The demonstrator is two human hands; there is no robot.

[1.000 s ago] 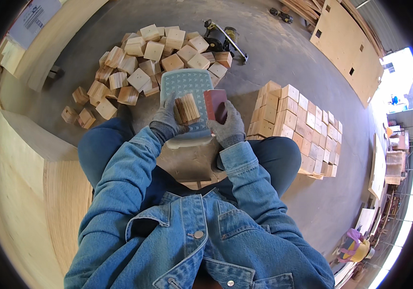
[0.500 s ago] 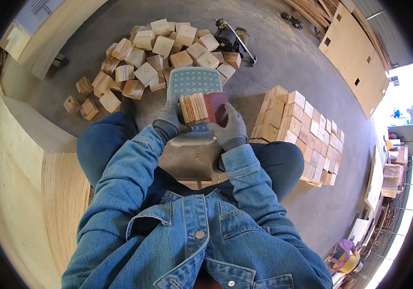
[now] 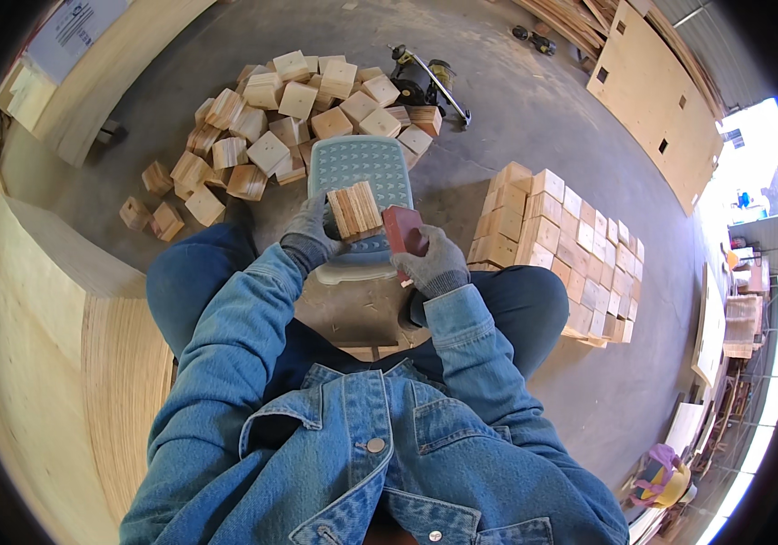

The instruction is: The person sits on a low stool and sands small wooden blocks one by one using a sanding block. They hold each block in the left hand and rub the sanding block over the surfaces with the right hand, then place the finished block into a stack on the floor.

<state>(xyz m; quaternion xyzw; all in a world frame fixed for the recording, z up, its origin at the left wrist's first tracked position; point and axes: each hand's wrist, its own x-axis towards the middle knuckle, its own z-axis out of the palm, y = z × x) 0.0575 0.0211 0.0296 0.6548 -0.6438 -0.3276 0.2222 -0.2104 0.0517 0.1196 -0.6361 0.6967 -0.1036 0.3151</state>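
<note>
In my gloved left hand (image 3: 310, 232) is a plywood block (image 3: 355, 210), its striped layered edge facing up, tilted over a pale blue-green plastic stool (image 3: 359, 156). My gloved right hand (image 3: 435, 261) is closed around a red-brown sanding block (image 3: 402, 231), held on edge just right of the wood. Its near end sits close to the plywood block's right edge; whether they touch I cannot tell. The left fingers are partly hidden behind the wood.
A loose heap of plywood blocks (image 3: 298, 100) lies beyond the stool, with a power tool (image 3: 427, 80) beside it. Stacked blocks (image 3: 579, 241) stand to the right of my knee. Large plywood sheets (image 3: 48, 300) rise at my left. A perforated panel (image 3: 652, 100) leans far right.
The sanding block has turned and come away from the plywood block's face, moving slightly down. My left hand has tilted the plywood block. The whole view has shifted slightly.
</note>
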